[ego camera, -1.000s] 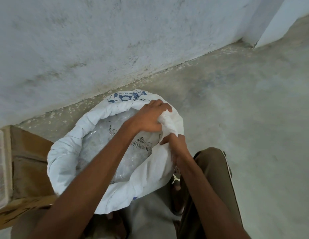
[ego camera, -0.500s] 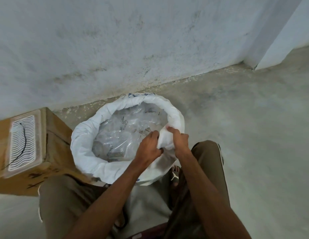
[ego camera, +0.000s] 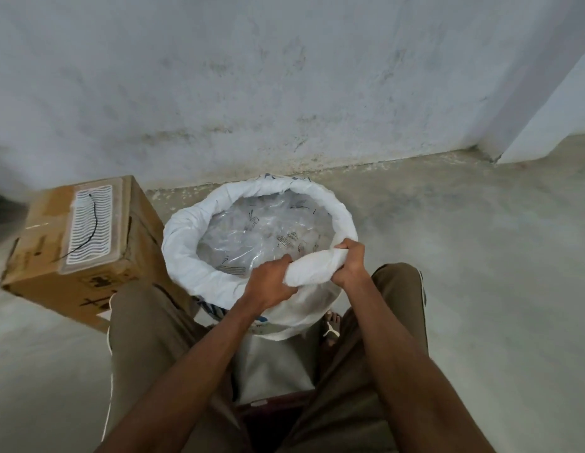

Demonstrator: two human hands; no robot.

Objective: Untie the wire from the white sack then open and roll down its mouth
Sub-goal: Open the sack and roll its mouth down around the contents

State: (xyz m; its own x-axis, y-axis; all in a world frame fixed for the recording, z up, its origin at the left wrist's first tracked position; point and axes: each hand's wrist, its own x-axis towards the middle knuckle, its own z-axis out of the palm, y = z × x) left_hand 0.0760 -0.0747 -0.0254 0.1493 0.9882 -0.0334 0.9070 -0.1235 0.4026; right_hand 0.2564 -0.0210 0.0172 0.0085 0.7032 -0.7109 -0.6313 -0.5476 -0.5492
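Both hands' grip (ego camera: 272,282) (ego camera: 350,267) on sack (ego camera: 183,243) near rim; wall close behind.

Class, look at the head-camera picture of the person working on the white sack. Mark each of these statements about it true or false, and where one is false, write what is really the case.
1. Both hands grip the rolled rim of the white sack. True: the left hand and the right hand hold its near edge.
2. The sack's mouth is tied shut. False: it is open and rolled down.
3. Clear plastic packets show inside the sack. True.
4. The cardboard box stands right of the sack. False: it stands left of it.
5. A black wire lies on the box top. True.
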